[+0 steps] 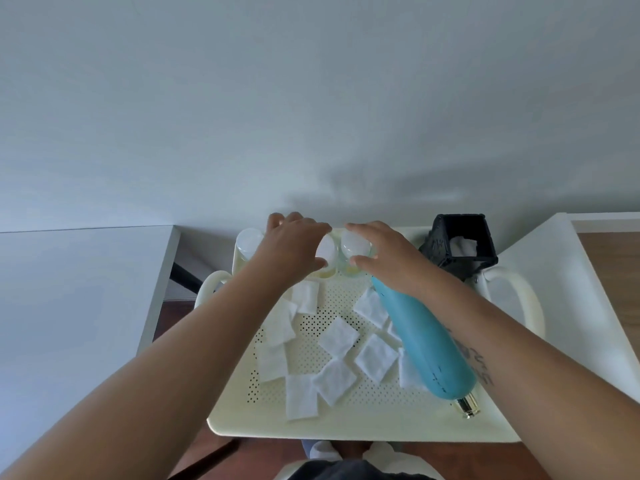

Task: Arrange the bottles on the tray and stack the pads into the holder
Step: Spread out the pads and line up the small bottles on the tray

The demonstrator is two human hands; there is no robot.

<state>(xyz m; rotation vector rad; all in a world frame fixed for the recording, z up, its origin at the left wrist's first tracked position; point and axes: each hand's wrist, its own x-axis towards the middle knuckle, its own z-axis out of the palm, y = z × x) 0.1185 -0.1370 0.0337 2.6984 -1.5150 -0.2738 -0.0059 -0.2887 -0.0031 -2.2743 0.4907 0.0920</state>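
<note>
A cream perforated tray [346, 420] with side handles holds three clear bottles with white caps along its far edge. My left hand [294, 244] grips the middle bottle [327, 252]. My right hand [384, 251] grips the bottle [353, 245] beside it. A third clear bottle [249, 242] stands free at the far left. A teal bottle [422, 341] with a metal nozzle lies on its side on the tray's right part. Several white square pads [337, 337] lie scattered on the tray. A black square holder [460, 245] at the far right corner has white pads inside.
The tray sits between a white table [79, 299] on the left and a white surface [568, 289] on the right. A pale wall rises right behind the tray. Dark wooden floor and my feet show below the tray's near edge.
</note>
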